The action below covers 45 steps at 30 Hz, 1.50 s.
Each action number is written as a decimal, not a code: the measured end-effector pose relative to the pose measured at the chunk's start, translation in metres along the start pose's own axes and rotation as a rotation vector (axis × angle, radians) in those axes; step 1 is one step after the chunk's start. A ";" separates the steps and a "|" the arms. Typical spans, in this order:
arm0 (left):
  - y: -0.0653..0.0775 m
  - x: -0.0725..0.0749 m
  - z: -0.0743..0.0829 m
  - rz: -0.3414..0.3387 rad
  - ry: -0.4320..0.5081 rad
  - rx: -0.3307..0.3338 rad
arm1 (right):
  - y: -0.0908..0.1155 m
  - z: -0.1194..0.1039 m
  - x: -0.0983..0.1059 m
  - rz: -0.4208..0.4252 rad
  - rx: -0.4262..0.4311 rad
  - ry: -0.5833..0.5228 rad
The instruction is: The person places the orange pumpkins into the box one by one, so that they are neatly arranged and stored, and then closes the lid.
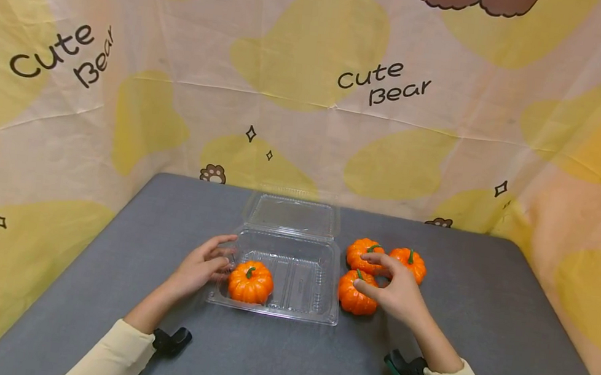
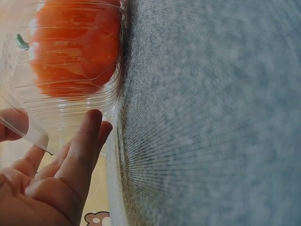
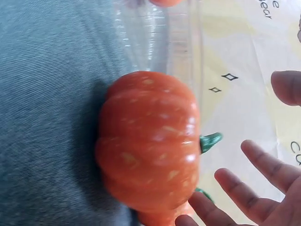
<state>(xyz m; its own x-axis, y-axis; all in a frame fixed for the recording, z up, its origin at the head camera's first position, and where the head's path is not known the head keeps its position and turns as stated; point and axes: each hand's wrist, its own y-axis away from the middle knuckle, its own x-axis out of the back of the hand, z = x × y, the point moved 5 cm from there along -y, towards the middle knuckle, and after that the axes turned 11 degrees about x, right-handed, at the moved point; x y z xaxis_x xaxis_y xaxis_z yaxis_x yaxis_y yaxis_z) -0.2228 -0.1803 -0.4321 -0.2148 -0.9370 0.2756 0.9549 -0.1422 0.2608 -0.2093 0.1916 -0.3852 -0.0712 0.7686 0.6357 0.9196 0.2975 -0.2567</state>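
A clear plastic clamshell box (image 1: pixel 297 311) lies with its lid (image 1: pixel 292 214) folded back. One small orange pumpkin (image 1: pixel 250 283) with a green stem sits in its front left part. At the box's left side is my left hand (image 1: pixel 201 268). Its straight fingers (image 2: pixel 84 141) lie close against the outer wall in the left wrist view; firm contact is unclear. My right hand (image 1: pixel 397 291) hovers over the pumpkins outside the box, thumb and fingers spread, holding nothing. Nearest to it is the front pumpkin (image 1: pixel 356 299), large in the right wrist view.
Behind that front pumpkin stand a back left pumpkin (image 1: pixel 360 253) and a back right pumpkin (image 1: pixel 411 263), just right of the box. Everything rests on a grey table (image 1: pixel 269 363). A printed cloth (image 1: pixel 304 58) hangs along its back and sides.
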 end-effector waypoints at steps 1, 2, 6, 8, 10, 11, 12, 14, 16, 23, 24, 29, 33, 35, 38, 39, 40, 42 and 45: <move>0.000 0.000 0.000 0.000 -0.003 0.001 | 0.001 0.002 0.000 -0.001 -0.006 0.008; 0.000 0.000 0.000 0.001 -0.003 0.001 | 0.002 0.003 -0.001 -0.001 -0.011 0.014; 0.000 0.000 0.000 0.001 -0.006 0.001 | 0.003 0.008 -0.002 0.000 -0.036 0.047; 0.000 0.000 0.000 0.000 -0.003 0.000 | 0.004 0.010 -0.002 -0.005 -0.058 0.069; 0.000 0.000 0.000 0.000 -0.003 0.001 | 0.005 0.012 -0.003 -0.010 -0.079 0.085; 0.000 0.000 0.000 0.000 -0.003 0.001 | 0.006 0.013 -0.004 -0.013 -0.089 0.092; 0.000 0.000 0.000 0.000 -0.003 0.001 | 0.007 0.014 -0.004 -0.015 -0.095 0.097; -0.001 0.000 -0.001 -0.001 -0.005 0.000 | 0.008 0.015 -0.005 -0.016 -0.104 0.098; -0.001 0.001 -0.001 -0.001 -0.008 -0.001 | 0.008 0.016 -0.006 -0.020 -0.108 0.099; -0.001 0.001 -0.001 -0.005 -0.008 -0.008 | 0.008 0.017 -0.008 -0.028 -0.085 0.110; -0.001 0.001 -0.001 -0.006 -0.007 -0.008 | 0.008 0.018 -0.009 -0.030 -0.082 0.108; -0.001 0.001 -0.002 -0.007 -0.005 -0.008 | 0.008 0.022 -0.011 -0.034 -0.078 0.091; -0.001 0.001 -0.001 -0.009 -0.004 -0.008 | 0.007 0.024 -0.013 -0.028 -0.074 0.089; -0.001 0.001 -0.001 -0.010 -0.001 -0.007 | 0.007 0.024 -0.013 -0.026 -0.074 0.090; -0.001 0.000 0.000 -0.011 0.005 -0.005 | 0.008 0.023 -0.012 -0.027 -0.076 0.082; -0.001 0.000 0.000 -0.012 0.005 -0.005 | 0.008 0.023 -0.012 -0.029 -0.078 0.080; -0.001 0.000 0.000 -0.013 0.006 -0.005 | 0.008 0.023 -0.012 -0.030 -0.081 0.080; -0.001 0.000 0.000 -0.011 0.002 -0.004 | 0.008 0.024 -0.012 -0.030 -0.084 0.081; -0.002 0.000 0.000 -0.008 -0.017 -0.006 | 0.008 0.024 -0.011 -0.023 -0.086 0.089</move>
<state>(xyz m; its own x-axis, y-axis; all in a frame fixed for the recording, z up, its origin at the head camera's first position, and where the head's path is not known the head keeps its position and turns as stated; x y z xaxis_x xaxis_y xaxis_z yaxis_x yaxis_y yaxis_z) -0.2244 -0.1805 -0.4328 -0.2261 -0.9303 0.2888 0.9543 -0.1521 0.2573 -0.2108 0.1986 -0.4117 -0.0611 0.7079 0.7037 0.9480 0.2618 -0.1810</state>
